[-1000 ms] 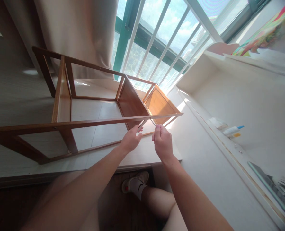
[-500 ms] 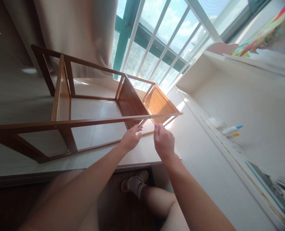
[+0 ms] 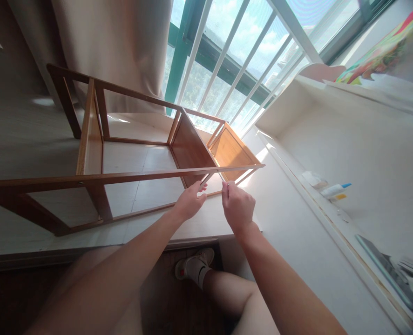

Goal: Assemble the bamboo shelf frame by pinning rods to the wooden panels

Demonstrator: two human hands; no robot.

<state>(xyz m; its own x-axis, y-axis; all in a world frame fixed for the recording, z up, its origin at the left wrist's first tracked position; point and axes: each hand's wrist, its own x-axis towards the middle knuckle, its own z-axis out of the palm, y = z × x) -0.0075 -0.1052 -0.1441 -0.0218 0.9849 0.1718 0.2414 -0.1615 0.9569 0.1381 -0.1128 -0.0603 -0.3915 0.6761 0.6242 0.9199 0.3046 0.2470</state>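
Observation:
A brown wooden shelf rack (image 3: 139, 176) lies on its side, with flat shelf boards set between its long rails. My left hand (image 3: 191, 201) is closed around a short piece of the frame by the middle board (image 3: 192, 139), just below the front rail. Right beside it, my right hand (image 3: 238, 204) is a fist around a thin metal rod (image 3: 221, 176) that looks like a hex key. The rod's tip meets the front rail near the end of the middle board. My fingers hide most of it.
Behind the rack are a curtain (image 3: 115, 51) and a barred window (image 3: 234, 56). A white cabinet surface (image 3: 318, 260) on the right bears a tube with a blue tip (image 3: 335, 190) and a flat dark device (image 3: 384, 265). My foot (image 3: 194, 265) is below the ledge.
My right hand has turned very slightly at the rod, its wrist shifting a little to the right. My left hand and the rack stay in place.

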